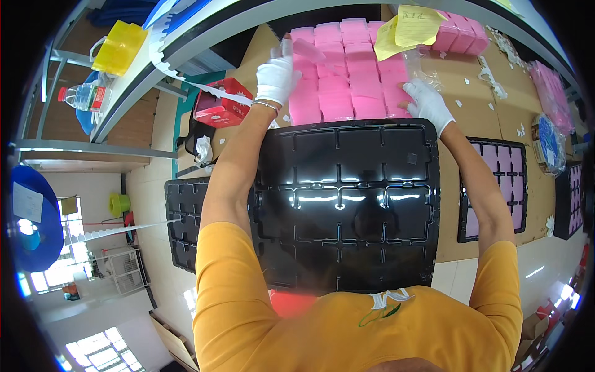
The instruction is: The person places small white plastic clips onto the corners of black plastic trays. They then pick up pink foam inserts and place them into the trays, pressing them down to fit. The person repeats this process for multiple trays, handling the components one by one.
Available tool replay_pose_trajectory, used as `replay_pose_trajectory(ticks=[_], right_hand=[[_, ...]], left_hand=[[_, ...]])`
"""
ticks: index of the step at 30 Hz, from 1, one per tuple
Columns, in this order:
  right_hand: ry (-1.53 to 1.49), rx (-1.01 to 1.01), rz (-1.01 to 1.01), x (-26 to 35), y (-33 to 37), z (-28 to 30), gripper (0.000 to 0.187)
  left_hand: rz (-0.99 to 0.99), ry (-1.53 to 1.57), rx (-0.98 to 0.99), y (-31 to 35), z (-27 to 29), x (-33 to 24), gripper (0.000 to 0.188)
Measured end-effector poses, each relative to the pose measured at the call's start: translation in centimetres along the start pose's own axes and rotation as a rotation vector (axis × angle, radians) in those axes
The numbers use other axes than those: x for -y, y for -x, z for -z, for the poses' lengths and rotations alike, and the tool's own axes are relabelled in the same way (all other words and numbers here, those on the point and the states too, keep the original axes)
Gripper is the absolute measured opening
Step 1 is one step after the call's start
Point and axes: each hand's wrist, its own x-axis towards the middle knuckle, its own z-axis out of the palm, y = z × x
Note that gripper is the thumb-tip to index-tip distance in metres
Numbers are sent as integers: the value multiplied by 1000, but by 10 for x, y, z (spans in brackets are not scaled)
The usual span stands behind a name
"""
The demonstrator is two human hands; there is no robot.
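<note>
Two white-gloved hands reach out over a cardboard-covered table (465, 80). The left hand (277, 77) is loosely curled, its fingers pinching one thin pink sheet (305, 49) that rises at 12 o'clock from the hand. The right hand (426, 104) lies flat and open, palm down, on the lower right corner of a block of pink pads (353, 68); the block sits at 10 o'clock from this hand and at 3 o'clock from the left one. The pads lie in about four columns, too tightly packed for an exact count. One large empty black tray (347, 204) with rectangular pockets lies just below both hands, at 6 o'clock. Three more black trays show: one empty (183, 223) at 9 o'clock, two holding pale purple pieces (496, 186) (573, 198) at 3 o'clock. Two yellow paper notes (409, 28) rest on the pads' upper right, and one red box (220, 105) stands at 9 o'clock of the left hand.
</note>
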Motion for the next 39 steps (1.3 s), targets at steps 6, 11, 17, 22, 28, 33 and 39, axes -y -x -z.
replay_pose_trajectory(ticks=[6, 11, 17, 22, 28, 33, 39], right_hand=[[4, -5, -21, -4, 3, -5, 44], [23, 28, -33, -7, 2, -4, 44], [-2, -23, -9, -16, -1, -17, 44], [-136, -92, -176, -10, 13, 23, 49], [-168, -229, -119, 76, 30, 96, 69], [102, -330, 22, 147, 12, 82, 95], [307, -299, -262, 148, -38, 56, 83]], left_hand=[[-216, -169, -447, -11, -5, 10, 87], [-181, 56, -501, -27, -9, 8, 73], [-98, 101, -309, -36, -15, 7, 38], [-156, 135, -295, -13, 12, 3, 16], [-384, 257, -420, 35, 43, 30, 13], [-192, 423, -269, 57, 90, 20, 22], [-191, 708, -402, 75, 119, 36, 33]])
